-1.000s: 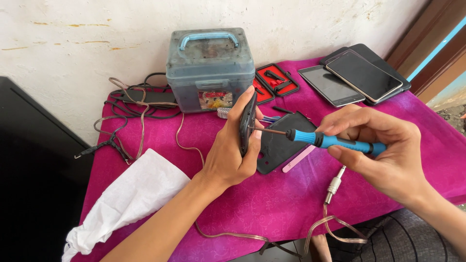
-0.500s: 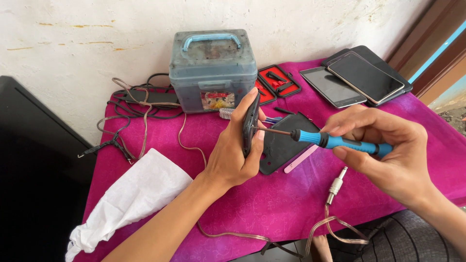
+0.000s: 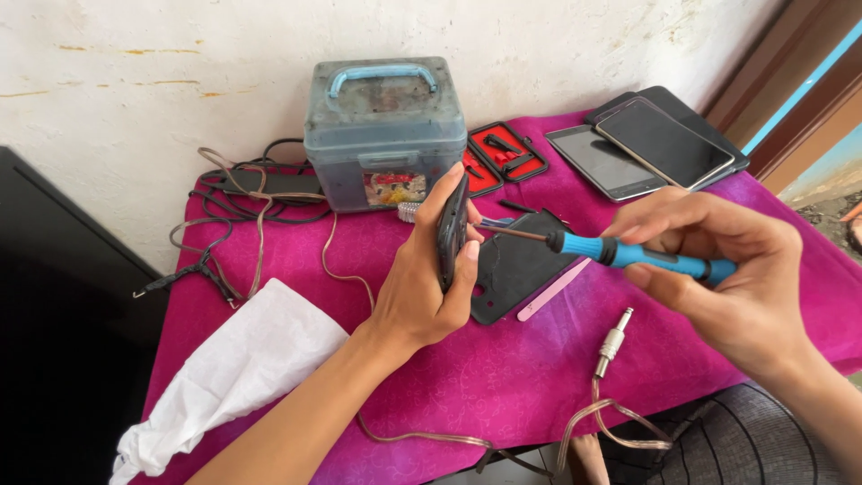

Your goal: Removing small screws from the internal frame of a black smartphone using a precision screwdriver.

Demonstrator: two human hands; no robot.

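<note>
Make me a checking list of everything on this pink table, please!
Surface: table under a magenta cloth.
Job's things: dark phone held on edge; blue-handled screwdriver, tip at the phone.
Clutter: grey-blue handled box, red tool tray, stacked phones and tablet, black back cover, pink stick, white cloth.
Grippers: left hand grips the phone; right hand holds the screwdriver.
Cables: black tangle; clear cable with a metal jack plug.
Surroundings: white wall, wooden frame at right.
</note>
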